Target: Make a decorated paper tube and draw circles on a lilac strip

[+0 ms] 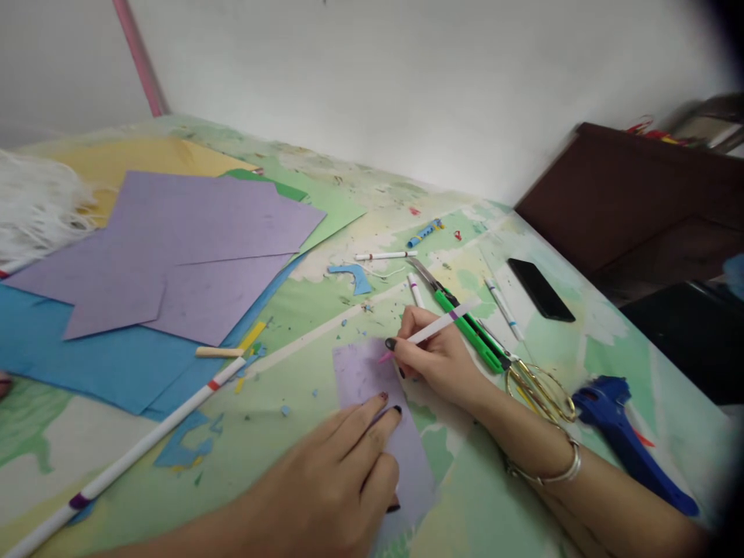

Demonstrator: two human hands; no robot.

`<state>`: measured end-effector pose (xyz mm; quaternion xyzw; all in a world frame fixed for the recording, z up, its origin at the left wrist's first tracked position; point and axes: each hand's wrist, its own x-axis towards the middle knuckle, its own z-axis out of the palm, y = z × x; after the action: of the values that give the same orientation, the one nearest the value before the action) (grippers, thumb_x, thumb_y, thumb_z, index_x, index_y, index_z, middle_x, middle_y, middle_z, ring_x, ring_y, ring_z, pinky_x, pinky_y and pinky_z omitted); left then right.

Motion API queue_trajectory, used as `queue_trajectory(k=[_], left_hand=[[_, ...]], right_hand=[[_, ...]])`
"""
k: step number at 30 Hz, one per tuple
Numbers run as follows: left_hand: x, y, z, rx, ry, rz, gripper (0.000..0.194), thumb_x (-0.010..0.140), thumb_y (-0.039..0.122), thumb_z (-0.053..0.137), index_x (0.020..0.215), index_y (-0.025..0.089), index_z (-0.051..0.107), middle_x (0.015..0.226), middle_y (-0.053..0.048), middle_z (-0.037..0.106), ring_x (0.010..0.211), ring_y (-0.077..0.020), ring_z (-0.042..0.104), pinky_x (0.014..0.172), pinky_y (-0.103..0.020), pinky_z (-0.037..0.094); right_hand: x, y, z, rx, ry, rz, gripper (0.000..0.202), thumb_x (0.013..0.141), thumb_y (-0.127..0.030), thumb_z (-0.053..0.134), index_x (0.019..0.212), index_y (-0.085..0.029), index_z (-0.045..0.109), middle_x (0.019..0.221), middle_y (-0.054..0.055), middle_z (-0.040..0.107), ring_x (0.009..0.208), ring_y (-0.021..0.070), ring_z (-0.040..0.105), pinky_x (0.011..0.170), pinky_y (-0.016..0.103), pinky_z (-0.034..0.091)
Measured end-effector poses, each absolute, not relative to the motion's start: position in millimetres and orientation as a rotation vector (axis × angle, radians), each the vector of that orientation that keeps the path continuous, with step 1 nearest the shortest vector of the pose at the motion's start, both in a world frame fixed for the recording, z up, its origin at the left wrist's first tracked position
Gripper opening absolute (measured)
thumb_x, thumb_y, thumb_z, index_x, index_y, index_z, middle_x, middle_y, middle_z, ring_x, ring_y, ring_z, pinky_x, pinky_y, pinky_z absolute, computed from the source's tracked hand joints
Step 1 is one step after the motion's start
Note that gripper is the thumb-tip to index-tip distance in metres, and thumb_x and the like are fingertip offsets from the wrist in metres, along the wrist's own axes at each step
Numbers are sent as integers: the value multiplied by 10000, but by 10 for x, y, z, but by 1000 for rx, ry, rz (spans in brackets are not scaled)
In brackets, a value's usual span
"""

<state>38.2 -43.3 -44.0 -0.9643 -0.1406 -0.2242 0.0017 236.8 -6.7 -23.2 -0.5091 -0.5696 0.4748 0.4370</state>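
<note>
A strip of purple paper [410, 457] lies on the patterned tablecloth in front of me. My left hand [342, 465] rests on its left side, index and middle fingers stretched out and pressing it down. My right hand [433, 353] grips a white felt-tip pen [435, 325] with a purple band. The pen's pinkish tip touches the upper part of the strip, or is very close to it. Just beyond the right hand lie a green utility knife [473, 329] and gold-handled scissors [538, 387].
Purple sheets [198, 225] overlap blue paper [105, 356] on the left, near white yarn [40, 201]. A long white stick [145, 442] and blue paper scraps [186, 446] lie nearer. Rightward are a blue glue gun [631, 438], a black phone [540, 288] and another felt-tip pen [504, 308].
</note>
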Motion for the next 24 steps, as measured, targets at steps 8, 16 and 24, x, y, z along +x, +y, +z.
queue_trajectory(k=[8, 16, 24], left_hand=[[416, -396, -546, -3011, -572, -925, 141, 878, 187, 482, 806, 150, 597, 1149, -91, 638, 1207, -319, 482, 1000, -498, 389], [427, -425, -555, -3020, -578, -924, 166, 877, 166, 463, 746, 158, 565, 1143, -86, 642, 1186, -313, 506, 1011, -504, 367], [433, -388, -525, -3015, -541, -871, 180, 891, 210, 463, 756, 154, 568, 1152, -100, 641, 1161, -336, 525, 968, -530, 406]], right_hand=[[2376, -95, -215, -1346, -1493, 1116, 134, 771, -138, 567, 676, -182, 483, 540, -49, 514, 433, 59, 412, 408, 183, 304], [2371, -110, -242, -1408, -1502, 960, 126, 754, -185, 600, 659, -175, 518, 561, -27, 514, 476, 83, 432, 421, 206, 314], [2368, -111, -243, -1417, -1579, 875, 134, 776, -186, 588, 662, -173, 518, 572, -31, 498, 495, 84, 418, 428, 207, 299]])
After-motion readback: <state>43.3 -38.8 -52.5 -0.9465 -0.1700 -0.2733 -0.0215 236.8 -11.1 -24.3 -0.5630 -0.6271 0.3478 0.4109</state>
